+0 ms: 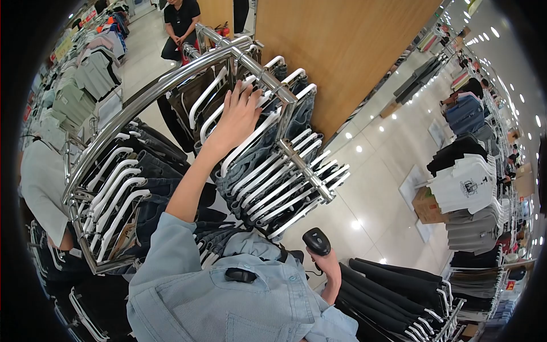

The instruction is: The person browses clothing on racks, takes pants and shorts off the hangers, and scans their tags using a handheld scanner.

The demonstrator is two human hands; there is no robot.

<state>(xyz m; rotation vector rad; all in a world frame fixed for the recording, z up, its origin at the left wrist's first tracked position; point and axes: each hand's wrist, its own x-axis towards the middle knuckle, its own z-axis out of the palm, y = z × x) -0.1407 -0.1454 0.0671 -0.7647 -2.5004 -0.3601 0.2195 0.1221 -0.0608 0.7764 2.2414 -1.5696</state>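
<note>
My left hand (235, 117) is stretched over the clothes rack, its fingers spread on the white hangers near the chrome rail (256, 68). Jeans (239, 171) on white hangers (268, 182) hang in a row just below and to the right of it. Low in the middle, my right hand (326, 262) is wrapped round a black handheld scanner (317, 241), whose head points up. The scanner's grip is mostly hidden by the fingers.
Another curved chrome rack with jeans (156, 171) stands at left. Black trousers (387, 285) hang at lower right. A person in black (182, 23) sits at the top; another in white (43, 188) is at far left. A cardboard box (428, 206) lies by the shirts (464, 182).
</note>
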